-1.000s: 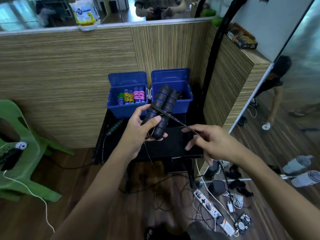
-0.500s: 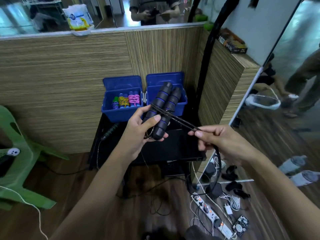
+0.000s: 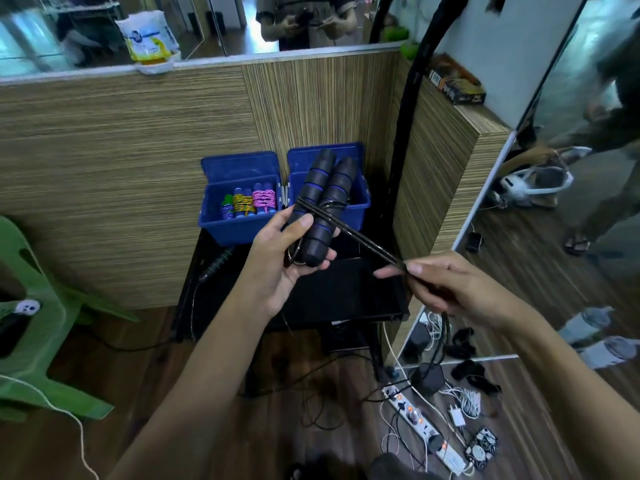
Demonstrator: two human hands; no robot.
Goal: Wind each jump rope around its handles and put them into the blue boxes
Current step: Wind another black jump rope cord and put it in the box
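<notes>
Winding step is judged to be in hand. Two black foam handles (image 3: 320,209) with blue rings are held side by side, tilted up and away, in the left hand (image 3: 277,268); the thumb is laid across the front of the pair and the fingers are curled round the back near the lower ends. A few turns of the black rope (image 3: 356,233) are seen crossing the handles at about mid-length, so the wrap is judged barely begun. From there the rope runs taut, doubled, down and to the right into the right hand (image 3: 446,289), where it is pinched between thumb and forefinger with the other fingers curled loosely round it. Below that hand the slack is seen hanging toward the floor, its end lost among cables and a power strip (image 3: 420,427). Behind the handles, two blue boxes stand open on a dark table (image 3: 346,296): the left blue box (image 3: 239,216) already holds wound ropes in purple, yellow and pink; the right blue box (image 3: 360,199) is largely hidden by the handles, contents not told. Another dark handle (image 3: 216,265) lies on the table near the left box. Next move is judged to call for the taut rope being carried round the pair again, tension kept so the turns do not slip, slack fed up through the pinch.
</notes>
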